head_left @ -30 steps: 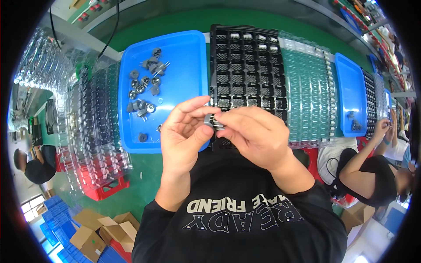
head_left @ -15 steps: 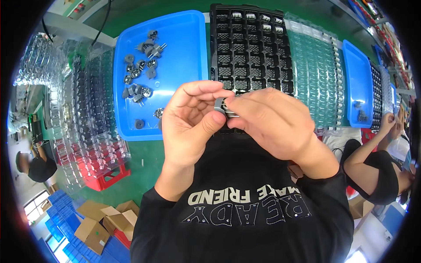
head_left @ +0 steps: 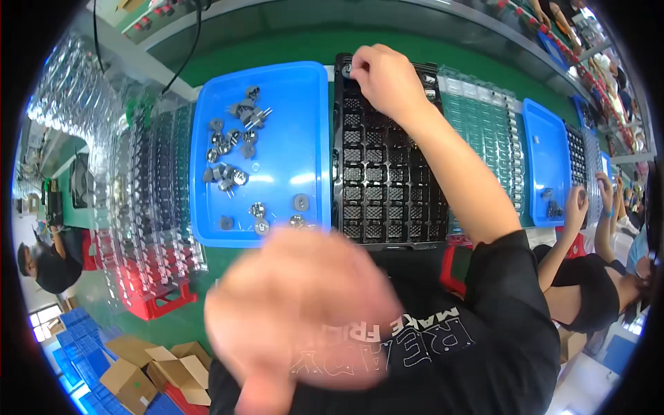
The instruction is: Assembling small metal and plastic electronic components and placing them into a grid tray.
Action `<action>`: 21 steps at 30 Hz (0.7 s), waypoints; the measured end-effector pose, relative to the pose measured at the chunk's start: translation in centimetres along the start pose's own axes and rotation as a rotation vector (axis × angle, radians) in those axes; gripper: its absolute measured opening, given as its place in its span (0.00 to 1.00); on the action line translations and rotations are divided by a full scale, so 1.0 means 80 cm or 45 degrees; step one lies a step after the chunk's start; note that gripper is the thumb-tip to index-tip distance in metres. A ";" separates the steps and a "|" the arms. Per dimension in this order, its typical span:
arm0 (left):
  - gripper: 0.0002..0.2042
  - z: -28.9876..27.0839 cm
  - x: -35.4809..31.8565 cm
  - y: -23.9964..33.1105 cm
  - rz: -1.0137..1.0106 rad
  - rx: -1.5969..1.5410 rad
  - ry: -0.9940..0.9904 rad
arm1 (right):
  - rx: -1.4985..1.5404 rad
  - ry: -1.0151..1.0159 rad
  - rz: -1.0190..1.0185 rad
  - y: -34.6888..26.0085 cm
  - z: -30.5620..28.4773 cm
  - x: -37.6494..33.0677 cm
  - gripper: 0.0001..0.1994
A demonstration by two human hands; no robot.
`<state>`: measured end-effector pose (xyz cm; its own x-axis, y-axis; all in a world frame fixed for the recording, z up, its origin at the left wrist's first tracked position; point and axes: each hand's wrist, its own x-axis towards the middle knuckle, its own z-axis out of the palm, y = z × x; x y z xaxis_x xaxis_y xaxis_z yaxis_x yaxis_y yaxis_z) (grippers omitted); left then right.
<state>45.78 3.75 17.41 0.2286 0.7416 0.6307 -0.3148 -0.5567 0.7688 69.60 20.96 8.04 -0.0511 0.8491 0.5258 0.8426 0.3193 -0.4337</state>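
At the far left corner of the black compartment tray [head_left: 353,176], my right hand [head_left: 387,79] pinches a small grey round component with metal parts [head_left: 348,70], set at the corner compartment. The fingertips partly hide it. My left hand [head_left: 297,304] hangs low in front of my chest, close beneath the near edge of the blue tray [head_left: 315,138]. Motion smears its fingers, so their position is unclear. Several grey round components with metal pins [head_left: 238,176] lie scattered in that blue tray, some near its front edge.
Clear plastic blister trays [head_left: 477,131] lie right of the black tray, and stacked ones [head_left: 155,166] stand at the left above a red crate [head_left: 162,301]. Cardboard boxes [head_left: 131,377] sit on the floor. Another person's hand [head_left: 576,207] is by a second blue tray [head_left: 546,166].
My hands, together around the component before, are now apart. The right one has reached forward to the black tray's far corner with it; the left has dropped back toward my chest.
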 end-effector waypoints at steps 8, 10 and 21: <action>0.14 -0.021 -0.021 0.043 -0.043 -0.803 -0.154 | -0.596 -0.233 -0.122 -0.002 0.042 0.031 0.08; 0.12 -0.032 -0.009 0.040 -0.059 -1.021 -0.219 | -0.664 -0.270 -0.121 0.003 0.049 0.029 0.09; 0.07 -0.051 0.048 0.044 -0.014 -1.784 -0.595 | -0.210 -0.085 0.643 0.088 -0.103 -0.025 0.13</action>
<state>41.81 6.18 22.08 0.4203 0.4068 0.8111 -0.8623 0.4573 0.2175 80.02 18.04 9.99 0.3533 0.9065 0.2312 0.8438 -0.2020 -0.4972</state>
